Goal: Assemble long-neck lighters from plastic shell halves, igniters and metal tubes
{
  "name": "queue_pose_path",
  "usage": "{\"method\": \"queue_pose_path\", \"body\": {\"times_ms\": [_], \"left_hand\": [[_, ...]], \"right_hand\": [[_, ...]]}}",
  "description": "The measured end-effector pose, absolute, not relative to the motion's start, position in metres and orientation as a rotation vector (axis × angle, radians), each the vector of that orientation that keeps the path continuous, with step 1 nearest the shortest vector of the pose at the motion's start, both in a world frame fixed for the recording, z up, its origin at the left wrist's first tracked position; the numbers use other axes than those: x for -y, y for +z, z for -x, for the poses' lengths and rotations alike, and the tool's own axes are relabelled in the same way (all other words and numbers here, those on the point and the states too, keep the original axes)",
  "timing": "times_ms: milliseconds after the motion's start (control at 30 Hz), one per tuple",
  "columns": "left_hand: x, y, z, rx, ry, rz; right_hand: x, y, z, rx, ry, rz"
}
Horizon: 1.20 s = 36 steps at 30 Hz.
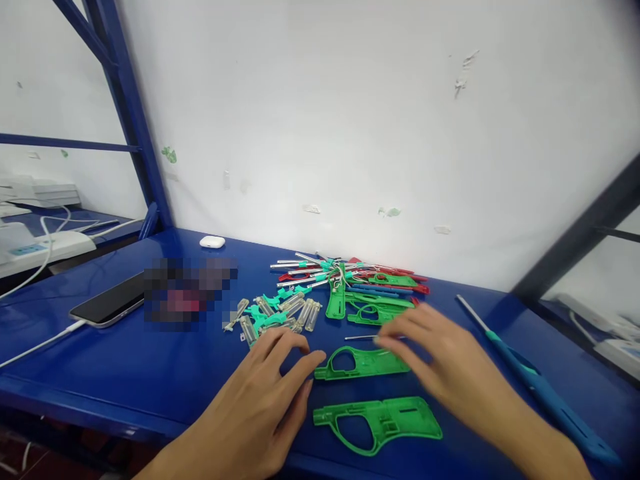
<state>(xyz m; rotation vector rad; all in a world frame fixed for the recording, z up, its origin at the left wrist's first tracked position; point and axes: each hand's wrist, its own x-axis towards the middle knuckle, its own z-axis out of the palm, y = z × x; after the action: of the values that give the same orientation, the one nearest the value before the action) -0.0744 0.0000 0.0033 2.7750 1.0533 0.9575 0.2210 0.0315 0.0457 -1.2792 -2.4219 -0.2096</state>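
My left hand [265,387] has its index finger and thumb closed at the narrow front end of a green plastic lighter-handle half [367,362]. Its other fingers curl over the table beside the piece. Above the grip end of that half, my right hand [440,350] pinches thumb and index finger together; whatever is between them is too small to make out. A thin metal rod [357,338] lies just behind these fingertips. Nearer to me, a second green handle half [400,423] lies with its ribbed inside facing up.
Clear fuel tanks with teal triggers [280,310] are piled left of centre. Behind are metal lighter tubes with wires [310,270] and more green handle parts [377,310]. A blue long-necked lighter [545,393] lies right. A phone [113,300] and white earbud case [213,242] lie left.
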Motion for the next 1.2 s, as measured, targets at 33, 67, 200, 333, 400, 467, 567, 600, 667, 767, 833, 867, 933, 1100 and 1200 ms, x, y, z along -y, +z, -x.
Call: {"method": "queue_pose_path", "body": {"times_ms": [33, 67, 200, 333, 400, 467, 567, 600, 667, 767, 833, 867, 933, 1100, 1200], "left_hand": [[0.000, 0.003, 0.075, -1.044, 0.952, -2.771], [0.000, 0.003, 0.075, -1.037, 0.950, -2.768], [-0.001, 0.002, 0.077, -1.030, 0.942, -2.764], [-0.002, 0.003, 0.077, -1.038, 0.929, -2.791], [-0.002, 0.003, 0.077, -1.053, 0.931, -2.806], [-0.002, 0.004, 0.076, -1.057, 0.925, -2.817], [-0.001, 0.004, 0.077, -1.059, 0.903, -2.826], [-0.001, 0.004, 0.077, -1.056, 0.899, -2.827], [0.000, 0.004, 0.078, -1.055, 0.889, -2.827], [0.000, 0.003, 0.078, -1.061, 0.875, -2.821], [0.000, 0.003, 0.078, -1.072, 0.864, -2.813], [0.000, 0.003, 0.078, -1.074, 0.859, -2.809], [-0.001, 0.002, 0.078, -1.078, 0.852, -2.800], [0.002, -0.002, 0.080, -1.149, 1.034, -2.764], [0.004, -0.002, 0.082, -1.269, 1.282, -2.676]], "right_hand": [[-0.047, 0.055, -0.223, 2.447, -0.291, 1.322], [-0.064, 0.064, -0.225, 2.444, -0.322, 1.361], [-0.138, 0.079, -0.228, 2.554, -0.311, 1.417], [-0.191, 0.068, -0.217, 2.748, -0.145, 1.361], [-0.206, 0.062, -0.210, 2.794, -0.066, 1.364], [-0.213, 0.061, -0.207, 2.806, -0.011, 1.373], [-0.212, 0.070, -0.210, 2.779, 0.035, 1.371], [-0.209, 0.075, -0.213, 2.760, 0.040, 1.367], [-0.202, 0.086, -0.218, 2.706, 0.031, 1.351], [-0.191, 0.106, -0.225, 2.591, -0.036, 1.311], [-0.183, 0.121, -0.229, 2.519, -0.087, 1.288], [-0.178, 0.129, -0.232, 2.485, -0.112, 1.282], [-0.167, 0.148, -0.238, 2.419, -0.162, 1.280], [-0.121, 0.179, -0.246, 2.230, -0.298, 1.275], [-0.083, 0.164, -0.234, 2.270, -0.295, 1.176]]}}
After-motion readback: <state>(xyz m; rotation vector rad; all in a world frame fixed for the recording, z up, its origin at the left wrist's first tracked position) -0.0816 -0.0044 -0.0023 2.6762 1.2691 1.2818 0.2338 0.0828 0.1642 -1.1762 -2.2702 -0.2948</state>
